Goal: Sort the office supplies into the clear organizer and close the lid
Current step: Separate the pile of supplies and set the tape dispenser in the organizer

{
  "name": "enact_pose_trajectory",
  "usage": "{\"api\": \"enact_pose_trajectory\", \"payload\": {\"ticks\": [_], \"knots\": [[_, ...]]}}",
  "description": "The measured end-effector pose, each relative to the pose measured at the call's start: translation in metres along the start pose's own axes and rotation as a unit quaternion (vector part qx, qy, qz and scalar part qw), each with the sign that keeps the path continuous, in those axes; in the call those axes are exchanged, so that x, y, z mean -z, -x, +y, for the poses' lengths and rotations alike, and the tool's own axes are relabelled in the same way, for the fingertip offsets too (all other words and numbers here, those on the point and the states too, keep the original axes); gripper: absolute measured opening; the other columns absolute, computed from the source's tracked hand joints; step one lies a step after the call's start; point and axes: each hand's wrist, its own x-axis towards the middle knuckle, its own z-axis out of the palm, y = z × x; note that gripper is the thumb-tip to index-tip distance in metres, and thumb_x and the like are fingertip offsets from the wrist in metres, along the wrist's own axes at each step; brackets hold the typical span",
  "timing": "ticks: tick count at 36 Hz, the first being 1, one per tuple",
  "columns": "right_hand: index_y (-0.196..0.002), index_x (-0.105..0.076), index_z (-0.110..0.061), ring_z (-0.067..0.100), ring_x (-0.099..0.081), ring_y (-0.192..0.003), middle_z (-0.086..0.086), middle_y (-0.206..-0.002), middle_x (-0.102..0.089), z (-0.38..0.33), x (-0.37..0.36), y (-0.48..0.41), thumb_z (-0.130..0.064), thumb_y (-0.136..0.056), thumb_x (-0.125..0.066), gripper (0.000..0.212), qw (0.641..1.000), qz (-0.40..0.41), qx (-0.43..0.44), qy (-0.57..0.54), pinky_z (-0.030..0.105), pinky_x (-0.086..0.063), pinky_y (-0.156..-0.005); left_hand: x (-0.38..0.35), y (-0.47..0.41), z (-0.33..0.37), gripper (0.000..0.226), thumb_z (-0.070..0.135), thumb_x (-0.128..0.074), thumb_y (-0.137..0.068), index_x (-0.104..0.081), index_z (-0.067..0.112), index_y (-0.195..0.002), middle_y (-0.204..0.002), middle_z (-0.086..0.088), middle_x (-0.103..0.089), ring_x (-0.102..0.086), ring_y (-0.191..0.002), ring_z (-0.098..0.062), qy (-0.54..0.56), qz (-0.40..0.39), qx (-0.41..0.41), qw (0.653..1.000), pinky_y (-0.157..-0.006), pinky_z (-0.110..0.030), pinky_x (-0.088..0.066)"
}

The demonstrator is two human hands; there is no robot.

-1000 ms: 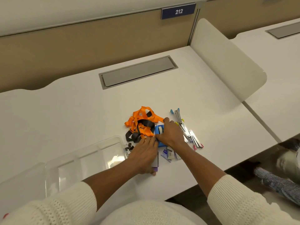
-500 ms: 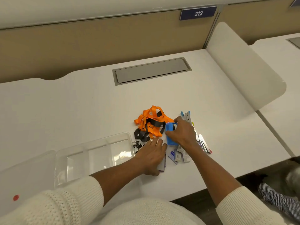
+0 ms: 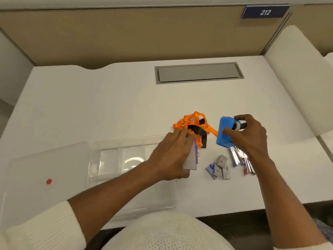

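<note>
While my right hand (image 3: 249, 137) grips the blue tape dispenser (image 3: 225, 131) above the desk (image 3: 108, 105), my left hand (image 3: 173, 154) lies flat, fingers spread, on a grey card (image 3: 191, 160). I see orange lanyards (image 3: 195, 123) between them, staple boxes (image 3: 219, 166) nearby, and the clear organizer (image 3: 115, 156) open at left.

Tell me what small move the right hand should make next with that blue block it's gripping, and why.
Probably carry the blue rectangular block leftward and set it in a compartment of the clear plastic organizer. The right hand grips it tilted, the organizer lies open and looks unfilled, and the left hand rests on a grey card.
</note>
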Motion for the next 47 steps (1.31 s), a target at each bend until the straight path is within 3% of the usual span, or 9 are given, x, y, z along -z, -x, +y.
{"api": "enact_pose_trajectory", "payload": {"ticks": [3, 6, 10, 15, 21, 25, 31, 42, 47], "knots": [[-0.121, -0.065, -0.028, 0.021, -0.069, -0.085, 0.002, -0.099, -0.071, -0.021, -0.01, 0.018, -0.028, -0.074, -0.084, 0.051, 0.999, -0.037, 0.026, -0.022, 0.032, -0.052, -0.07, 0.026, 0.03, -0.036, 0.101, 0.057, -0.082, -0.063, -0.04, 0.018, -0.147, -0.131, -0.002, -0.046, -0.043, -0.118, -0.023, -0.013, 0.01, 0.046, 0.999, -0.09, -0.036, -0.048], [-0.117, -0.066, -0.029, 0.012, -0.068, -0.078, -0.004, -0.093, -0.07, -0.044, -0.031, 0.035, -0.03, -0.073, -0.086, 0.048, 0.995, -0.074, 0.056, -0.038, 0.028, -0.051, -0.062, 0.04, 0.058, -0.076, 0.099, 0.056, -0.081, -0.061, -0.044, 0.018, -0.144, -0.13, -0.002, -0.048, -0.046, -0.117, -0.024, -0.044, -0.002, 0.092, 0.995, -0.092, -0.036, -0.046], [-0.111, -0.066, -0.029, 0.004, -0.065, -0.076, -0.011, -0.087, -0.066, -0.074, -0.071, 0.06, -0.03, -0.071, -0.088, 0.046, 0.986, -0.13, 0.1, -0.041, 0.022, -0.048, -0.063, 0.042, 0.084, -0.115, 0.1, 0.058, -0.081, -0.062, -0.041, 0.022, -0.146, -0.132, 0.003, -0.046, -0.045, -0.118, -0.02, -0.055, -0.05, 0.127, 0.989, -0.086, -0.028, -0.04], [-0.124, -0.062, -0.026, 0.017, -0.068, -0.084, -0.003, -0.095, -0.069, -0.096, -0.123, 0.083, -0.037, -0.072, -0.084, 0.058, 0.977, -0.158, 0.142, 0.031, 0.037, -0.06, -0.071, 0.023, 0.093, -0.132, 0.1, 0.061, -0.081, -0.065, -0.041, 0.021, -0.147, -0.133, 0.002, -0.047, -0.047, -0.118, -0.021, -0.051, -0.1, 0.135, 0.985, -0.089, -0.032, -0.042], [-0.128, -0.054, -0.023, 0.023, -0.066, -0.086, 0.003, -0.104, -0.067, -0.095, -0.164, 0.095, -0.044, -0.076, -0.077, 0.061, 0.96, -0.152, 0.174, 0.159, 0.039, -0.058, -0.071, 0.004, 0.087, -0.139, 0.098, 0.061, -0.082, -0.066, -0.04, 0.021, -0.145, -0.13, 0.002, -0.046, -0.046, -0.118, -0.02, -0.058, -0.163, 0.127, 0.977, -0.077, -0.034, -0.05], [-0.126, -0.051, -0.018, 0.025, -0.066, -0.089, 0.007, -0.108, -0.065, -0.089, -0.181, 0.103, -0.043, -0.079, -0.076, 0.058, 0.941, -0.161, 0.185, 0.232, 0.039, -0.058, -0.072, -0.004, 0.085, -0.143, 0.09, 0.064, -0.08, -0.069, -0.043, 0.021, -0.139, -0.128, 0.001, -0.049, -0.049, -0.116, -0.019, -0.068, -0.199, 0.132, 0.969, -0.083, -0.039, -0.058], [-0.135, -0.048, -0.016, 0.028, -0.067, -0.098, 0.01, -0.117, -0.063, -0.087, -0.202, 0.112, -0.037, -0.084, -0.075, 0.062, 0.924, -0.164, 0.187, 0.292, 0.035, -0.054, -0.076, -0.004, 0.069, -0.145, 0.095, 0.067, -0.083, -0.068, -0.043, 0.022, -0.141, -0.133, -0.001, -0.05, -0.05, -0.121, -0.021, -0.077, -0.254, 0.128, 0.955, -0.084, -0.034, -0.049], [-0.122, -0.055, -0.011, 0.03, -0.068, -0.089, 0.013, -0.107, -0.068, -0.085, -0.212, 0.11, -0.02, -0.084, -0.074, 0.044, 0.914, -0.165, 0.188, 0.321, 0.036, -0.053, -0.071, -0.002, 0.052, -0.133, 0.091, 0.066, -0.09, -0.061, -0.051, 0.02, -0.13, -0.118, 0.001, -0.063, -0.063, -0.105, -0.021, -0.123, -0.302, 0.133, 0.936, -0.071, -0.032, -0.039], [-0.122, -0.062, -0.013, 0.024, -0.067, -0.088, 0.007, -0.105, -0.07, -0.085, -0.19, 0.103, -0.036, -0.093, -0.069, 0.038, 0.947, -0.153, 0.141, 0.246, 0.036, -0.059, -0.076, -0.003, 0.054, -0.13, 0.081, 0.069, -0.084, -0.068, -0.055, 0.022, -0.127, -0.116, 0.002, -0.065, -0.064, -0.102, -0.021, -0.147, -0.276, 0.139, 0.94, -0.072, -0.032, -0.043]]}}
